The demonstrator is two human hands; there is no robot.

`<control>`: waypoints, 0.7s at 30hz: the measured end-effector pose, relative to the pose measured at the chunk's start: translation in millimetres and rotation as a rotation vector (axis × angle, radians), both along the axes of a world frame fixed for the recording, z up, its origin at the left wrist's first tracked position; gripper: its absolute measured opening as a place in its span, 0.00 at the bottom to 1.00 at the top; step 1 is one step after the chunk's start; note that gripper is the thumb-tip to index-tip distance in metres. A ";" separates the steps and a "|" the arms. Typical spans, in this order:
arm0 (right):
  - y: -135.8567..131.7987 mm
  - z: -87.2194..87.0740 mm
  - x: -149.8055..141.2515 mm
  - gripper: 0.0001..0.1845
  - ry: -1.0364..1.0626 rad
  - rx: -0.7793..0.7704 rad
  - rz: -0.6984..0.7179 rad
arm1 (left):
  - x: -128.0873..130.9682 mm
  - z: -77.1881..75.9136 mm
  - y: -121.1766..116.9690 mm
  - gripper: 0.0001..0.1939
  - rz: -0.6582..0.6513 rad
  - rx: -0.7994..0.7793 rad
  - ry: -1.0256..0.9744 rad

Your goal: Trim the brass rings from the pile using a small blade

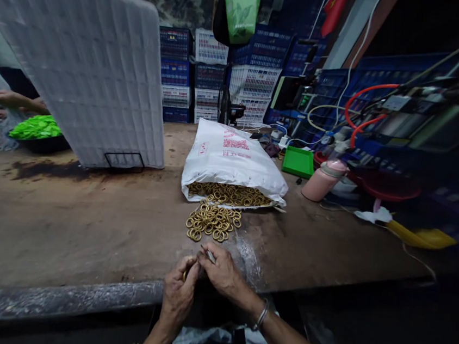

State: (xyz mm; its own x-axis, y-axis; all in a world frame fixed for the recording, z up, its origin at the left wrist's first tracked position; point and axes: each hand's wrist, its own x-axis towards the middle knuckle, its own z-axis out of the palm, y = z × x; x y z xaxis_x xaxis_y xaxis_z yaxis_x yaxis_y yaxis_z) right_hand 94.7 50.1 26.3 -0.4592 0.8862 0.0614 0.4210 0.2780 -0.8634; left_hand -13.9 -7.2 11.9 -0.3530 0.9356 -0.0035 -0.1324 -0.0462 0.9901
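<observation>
My left hand (178, 290) is closed at the table's front edge, with a bit of a brass-coloured ring (184, 276) showing between its fingers. Close against it, my right hand (221, 272) pinches a small slim metal tool (209, 256), whose kind I cannot make out. The fingertips of both hands meet. Just beyond them lies a loose pile of brass-coloured rings (211, 222). It spills from the open mouth of a white woven sack (230, 164) with red print, lying on its side and holding many more rings.
A tall pale panel (112, 72) stands left on a wire foot. Behind it, another person's arm (19, 100) is near a black bowl of bright green pieces (39, 129). Rightward are a green tray (298, 162), a pink bottle (324, 179) and a machine with orange hoses (399, 113).
</observation>
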 end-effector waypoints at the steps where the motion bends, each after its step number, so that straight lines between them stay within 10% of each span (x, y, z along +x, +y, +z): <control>1: 0.6 -0.9 -0.5 0.12 0.001 -0.008 -0.005 | 0.2 1.4 -0.4 0.12 -0.013 -0.011 0.007; 6: 1.9 -1.0 -0.9 0.11 0.022 -0.045 -0.052 | -0.3 2.2 -3.5 0.17 -0.158 -0.297 -0.199; 21: -0.2 -3.7 7.4 0.09 0.015 0.000 -0.074 | 1.2 -0.8 -7.8 0.14 -0.230 -0.239 -0.415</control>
State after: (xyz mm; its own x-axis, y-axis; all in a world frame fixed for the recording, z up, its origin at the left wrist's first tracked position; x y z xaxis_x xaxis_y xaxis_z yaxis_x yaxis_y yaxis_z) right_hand 102.1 49.9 22.7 -0.3912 0.9178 0.0683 0.4271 0.2468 -0.8699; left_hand -12.8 -15.0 11.2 -0.0622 0.9446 -0.3223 -0.4953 0.2511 0.8316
